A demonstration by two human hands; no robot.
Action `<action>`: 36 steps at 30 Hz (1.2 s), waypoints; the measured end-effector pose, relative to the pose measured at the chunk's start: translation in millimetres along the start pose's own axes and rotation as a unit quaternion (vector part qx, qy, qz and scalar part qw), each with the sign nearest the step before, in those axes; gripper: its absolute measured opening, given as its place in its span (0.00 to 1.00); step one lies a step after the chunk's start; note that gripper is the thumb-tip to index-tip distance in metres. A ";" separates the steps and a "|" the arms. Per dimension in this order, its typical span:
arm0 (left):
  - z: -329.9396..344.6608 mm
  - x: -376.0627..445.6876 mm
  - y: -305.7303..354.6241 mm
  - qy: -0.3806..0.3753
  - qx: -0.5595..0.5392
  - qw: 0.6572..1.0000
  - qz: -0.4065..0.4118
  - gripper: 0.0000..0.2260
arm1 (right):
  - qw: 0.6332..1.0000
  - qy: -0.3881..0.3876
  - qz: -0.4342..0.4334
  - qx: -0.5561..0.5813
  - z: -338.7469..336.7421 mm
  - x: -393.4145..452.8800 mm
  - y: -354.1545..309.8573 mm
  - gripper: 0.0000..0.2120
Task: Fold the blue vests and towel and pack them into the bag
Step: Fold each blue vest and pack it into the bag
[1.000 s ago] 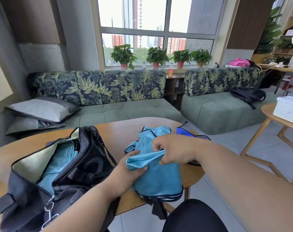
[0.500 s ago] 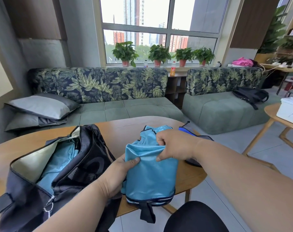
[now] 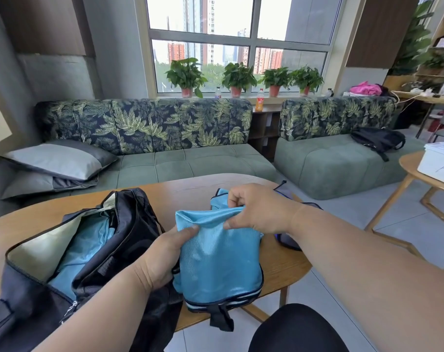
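Wooden table (image 3: 190, 191) fills the lower middle of the frame, and on it I see the folded blue vest (image 3: 219, 262) lying at centre, its dark-trimmed hem hanging over the near edge. My left hand (image 3: 160, 257) grasps the vest's left side, thumb on its top fold. My right hand (image 3: 256, 209) pinches that top fold from the right. At lower left the open black bag (image 3: 129, 232) sits just beside the vest, blue cloth already inside

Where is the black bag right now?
In the head view, the black bag lies unzipped on the wooden table's left side, beside the left hand.
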State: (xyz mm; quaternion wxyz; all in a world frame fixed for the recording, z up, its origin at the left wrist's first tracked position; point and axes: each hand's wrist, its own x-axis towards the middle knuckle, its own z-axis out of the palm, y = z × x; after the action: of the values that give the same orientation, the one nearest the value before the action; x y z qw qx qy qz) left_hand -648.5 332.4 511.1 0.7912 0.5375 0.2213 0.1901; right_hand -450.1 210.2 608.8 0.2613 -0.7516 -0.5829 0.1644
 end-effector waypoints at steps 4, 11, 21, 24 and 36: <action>9.9 -6.4 -7.6 -0.035 0.001 0.999 0.006 0.21 | 0.999 0.022 -0.003 0.037 8.4 3.1 -6.9 0.15; 15.7 -9.0 -6.6 -0.044 -0.029 0.999 -0.008 0.22 | 0.965 0.055 0.056 0.249 16.4 -9.1 -1.6 0.14; 23.8 -14.0 1.9 -0.052 -0.076 0.993 -0.069 0.21 | 0.901 0.085 0.085 0.416 26.2 -19.8 17.2 0.18; 21.0 -14.0 4.7 -0.035 -0.098 0.991 -0.081 0.19 | 0.867 0.096 0.086 0.481 30.3 -23.9 19.0 0.19; 10.9 -11.6 21.9 0.029 -0.137 0.987 -0.075 0.23 | 0.799 0.006 0.269 0.538 105.0 -55.2 60.6 0.17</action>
State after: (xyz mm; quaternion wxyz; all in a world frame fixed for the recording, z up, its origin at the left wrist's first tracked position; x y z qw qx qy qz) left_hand -653.4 325.4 536.8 0.8628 0.3999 0.2557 0.1739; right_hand -474.8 167.0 485.2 0.5726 -0.6173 -0.1737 0.5108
